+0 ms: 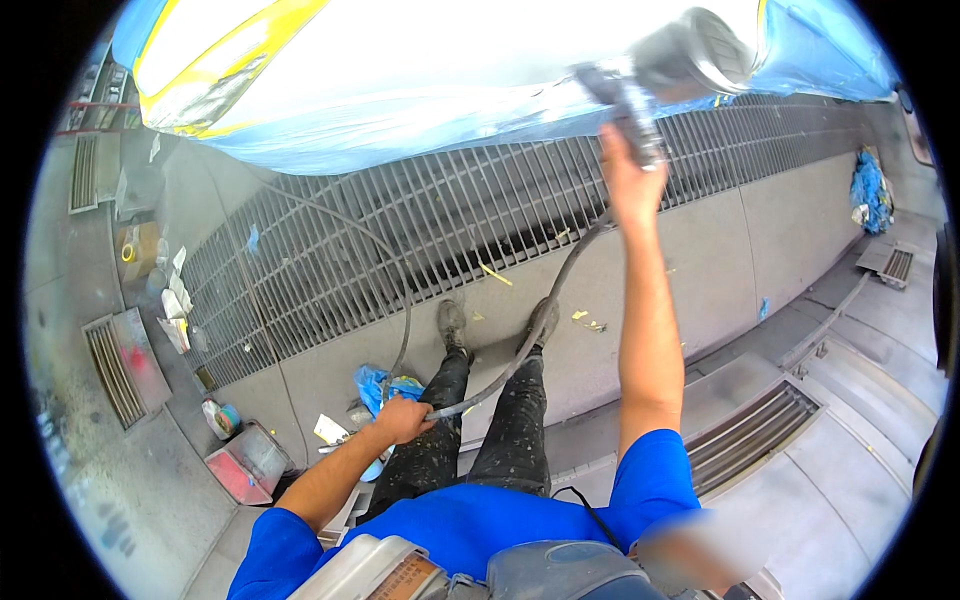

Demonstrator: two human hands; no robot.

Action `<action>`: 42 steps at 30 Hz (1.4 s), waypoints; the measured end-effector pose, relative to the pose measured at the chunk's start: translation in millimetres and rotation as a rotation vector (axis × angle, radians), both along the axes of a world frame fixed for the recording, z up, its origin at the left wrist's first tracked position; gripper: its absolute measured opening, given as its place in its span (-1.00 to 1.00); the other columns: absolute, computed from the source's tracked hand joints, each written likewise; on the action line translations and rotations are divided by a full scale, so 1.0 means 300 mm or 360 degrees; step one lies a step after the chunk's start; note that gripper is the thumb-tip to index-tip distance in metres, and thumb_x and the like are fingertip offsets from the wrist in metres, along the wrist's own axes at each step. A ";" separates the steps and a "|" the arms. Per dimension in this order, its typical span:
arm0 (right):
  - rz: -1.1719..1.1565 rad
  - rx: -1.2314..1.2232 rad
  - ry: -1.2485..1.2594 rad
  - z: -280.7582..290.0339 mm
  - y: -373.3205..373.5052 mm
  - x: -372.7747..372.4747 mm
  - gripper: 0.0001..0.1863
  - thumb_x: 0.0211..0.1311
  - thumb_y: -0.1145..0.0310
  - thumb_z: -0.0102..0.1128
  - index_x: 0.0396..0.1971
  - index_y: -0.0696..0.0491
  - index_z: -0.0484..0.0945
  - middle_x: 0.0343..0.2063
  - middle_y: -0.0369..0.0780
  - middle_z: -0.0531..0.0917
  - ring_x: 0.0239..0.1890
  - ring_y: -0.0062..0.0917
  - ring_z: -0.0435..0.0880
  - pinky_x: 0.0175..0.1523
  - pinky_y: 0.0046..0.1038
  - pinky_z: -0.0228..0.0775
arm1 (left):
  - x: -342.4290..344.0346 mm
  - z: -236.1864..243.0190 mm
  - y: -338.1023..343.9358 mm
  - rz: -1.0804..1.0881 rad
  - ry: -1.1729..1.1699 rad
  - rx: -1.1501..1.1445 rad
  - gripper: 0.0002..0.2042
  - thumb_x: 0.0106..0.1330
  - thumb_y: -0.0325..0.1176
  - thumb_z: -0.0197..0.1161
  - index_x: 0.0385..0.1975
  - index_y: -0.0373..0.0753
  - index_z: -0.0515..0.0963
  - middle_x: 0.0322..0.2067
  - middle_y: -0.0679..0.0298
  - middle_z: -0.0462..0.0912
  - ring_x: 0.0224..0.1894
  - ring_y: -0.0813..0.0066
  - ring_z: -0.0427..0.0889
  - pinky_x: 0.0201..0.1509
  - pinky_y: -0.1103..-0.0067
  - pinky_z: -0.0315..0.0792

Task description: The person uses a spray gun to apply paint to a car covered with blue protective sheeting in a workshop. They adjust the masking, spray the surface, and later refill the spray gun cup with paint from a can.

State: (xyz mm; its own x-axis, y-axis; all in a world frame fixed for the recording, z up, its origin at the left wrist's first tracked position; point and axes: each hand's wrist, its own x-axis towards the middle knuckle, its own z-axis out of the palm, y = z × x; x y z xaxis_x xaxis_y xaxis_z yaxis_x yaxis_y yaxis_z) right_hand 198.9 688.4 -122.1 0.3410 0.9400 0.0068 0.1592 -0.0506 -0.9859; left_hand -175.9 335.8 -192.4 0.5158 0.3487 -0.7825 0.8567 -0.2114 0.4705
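My right hand (632,176), at the upper centre right, is wrapped round a grey metal spray gun (630,120), smeared by motion, with a cylindrical cup (690,55). It points toward a white panel (430,50) edged with blue plastic sheeting (380,145) and yellow masking tape (195,70). My left hand (405,418), low at centre, grips a dark hose (484,393) that runs up to near my right hand and droops across my legs.
A floor grating (322,235) lies under the panel, beside a concrete strip (790,230). Blue plastic heaps (870,195) lie at right and by my feet. A cardboard box (140,250), paper scraps (175,300) and a red-grey bin (245,465) stand at left.
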 end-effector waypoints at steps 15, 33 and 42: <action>-0.0773 -0.0141 0.0226 -0.276 -0.076 0.297 -0.75 0.31 0.23 0.23 -0.41 0.13 0.57 -0.58 -0.33 0.52 -0.67 -0.70 0.38 -0.60 -0.55 0.20 | -0.040 -0.011 -0.031 0.0170 0.0057 -0.0049 -0.72 0.29 -0.05 0.17 -0.28 -0.12 0.63 -0.44 0.09 0.67 -0.33 0.03 0.65 -0.22 0.19 0.48; -0.0479 -0.0294 -0.0104 -0.550 -0.225 0.034 -0.72 0.24 0.21 0.33 -0.38 0.16 0.59 -0.56 -0.39 0.51 -0.48 -0.68 0.37 -0.37 -0.49 0.28 | -0.034 -0.113 -0.275 0.0264 0.0216 -0.0207 -0.68 0.23 -0.05 0.18 -0.25 -0.18 0.55 -0.41 0.04 0.68 -0.31 -0.06 0.65 -0.18 0.12 0.50; 0.0284 -0.0068 0.0198 -0.736 -0.461 0.014 -0.84 0.20 0.41 0.27 -0.31 0.20 0.61 -0.59 -0.38 0.54 -0.51 -0.67 0.46 -0.39 -0.51 0.30 | 0.112 -0.360 -0.290 0.0109 0.0091 -0.0031 -0.66 0.12 -0.13 0.25 -0.16 -0.13 0.46 -0.58 0.06 0.57 -0.43 -0.02 0.57 -0.23 0.15 0.41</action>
